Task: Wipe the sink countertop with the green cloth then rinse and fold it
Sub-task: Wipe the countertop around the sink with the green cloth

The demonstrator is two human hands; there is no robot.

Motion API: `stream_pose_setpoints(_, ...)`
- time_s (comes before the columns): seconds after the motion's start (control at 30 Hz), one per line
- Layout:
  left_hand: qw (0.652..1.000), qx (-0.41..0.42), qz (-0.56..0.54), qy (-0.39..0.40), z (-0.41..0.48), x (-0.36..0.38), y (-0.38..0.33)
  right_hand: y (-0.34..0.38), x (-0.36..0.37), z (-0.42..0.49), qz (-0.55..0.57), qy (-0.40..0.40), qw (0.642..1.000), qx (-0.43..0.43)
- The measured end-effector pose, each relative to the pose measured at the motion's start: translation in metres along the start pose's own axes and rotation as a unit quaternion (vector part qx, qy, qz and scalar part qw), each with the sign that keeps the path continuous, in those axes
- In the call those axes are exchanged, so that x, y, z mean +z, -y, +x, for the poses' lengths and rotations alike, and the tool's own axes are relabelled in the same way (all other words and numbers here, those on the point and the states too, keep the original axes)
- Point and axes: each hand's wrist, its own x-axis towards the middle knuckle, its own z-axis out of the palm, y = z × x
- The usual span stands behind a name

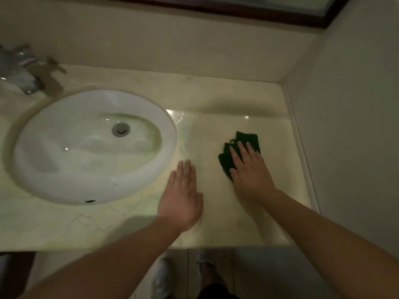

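The dark green cloth (248, 140) lies crumpled on the pale marble countertop (207, 139), to the right of the sink. My right hand (248, 171) presses flat on top of the cloth, fingers spread, covering its near half. My left hand (182, 195) lies flat on the bare counter with fingers together, between the sink rim and the cloth, holding nothing. The white oval sink (71, 117) is set into the counter at the left, with its metal drain (121, 129) in the basin.
A chrome faucet (19, 70) stands at the back left of the sink. A wall (349, 126) borders the counter on the right, and a dark-framed mirror edge (237, 7) runs along the top. The counter's front edge is just below my forearms.
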Motion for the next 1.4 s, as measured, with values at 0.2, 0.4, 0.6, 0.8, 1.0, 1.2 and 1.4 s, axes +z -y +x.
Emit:
stream_pose_setpoints(0.2,0.995,-0.039,-0.080,-0.051,0.012,-0.012,-0.010,0.010,-0.029,0.096,0.163,0.038,0.977,-0.133)
stream_pose_setpoints(0.4,0.988,-0.061,-0.108,-0.088,0.145,-0.034,-0.083,-0.055,-0.023,0.116,0.170,-0.099,0.980,0.033)
stream_pose_setpoints(0.6,0.990,-0.118,-0.030,-0.066,0.227,-0.024,-0.061,-0.070,-0.001,0.125,0.055,-0.105,0.993,0.027)
stream_pose_setpoints(0.8,0.979,-0.185,0.008,-0.081,0.274,-0.043,-0.003,-0.071,0.001,0.127,0.051,-0.108,0.992,0.025)
stream_pose_setpoints(1.0,0.975,-0.195,0.008,-0.103,0.240,-0.039,-0.001,-0.068,-0.002,0.125,0.052,-0.107,0.993,0.027)
stream_pose_setpoints(1.2,0.982,-0.172,0.019,-0.077,0.160,-0.020,-0.013,-0.068,-0.002,0.132,0.046,-0.106,0.993,0.023)
stream_pose_setpoints(1.4,0.997,-0.070,0.000,-0.020,0.054,0.011,-0.046,-0.051,-0.008,0.174,0.068,-0.080,0.994,0.021)
